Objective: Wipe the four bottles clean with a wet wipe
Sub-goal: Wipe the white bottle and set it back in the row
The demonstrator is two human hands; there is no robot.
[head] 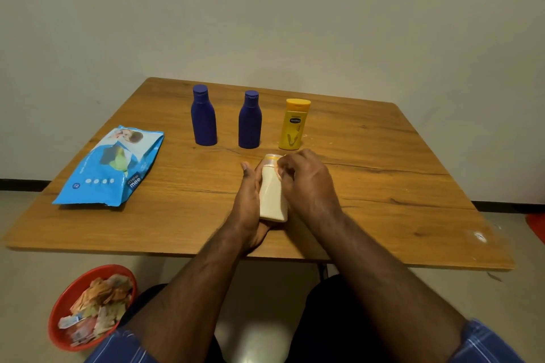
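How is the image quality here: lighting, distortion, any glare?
Head view: dim, warm light, soft shadows under the blue bottles; wide-angle bowing along the table edge; a small glare spot near its right corner; the cream bottle between left hand and right hand looks slightly soft.

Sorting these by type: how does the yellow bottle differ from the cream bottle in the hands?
The yellow bottle stands upright on the table, untouched; the cream bottle is tilted, gripped between the left hand and right hand. The yellow bottle is bright yellow with a dark oval logo; the cream bottle is pale with no label visible. Both have a yellow-orange cap end.
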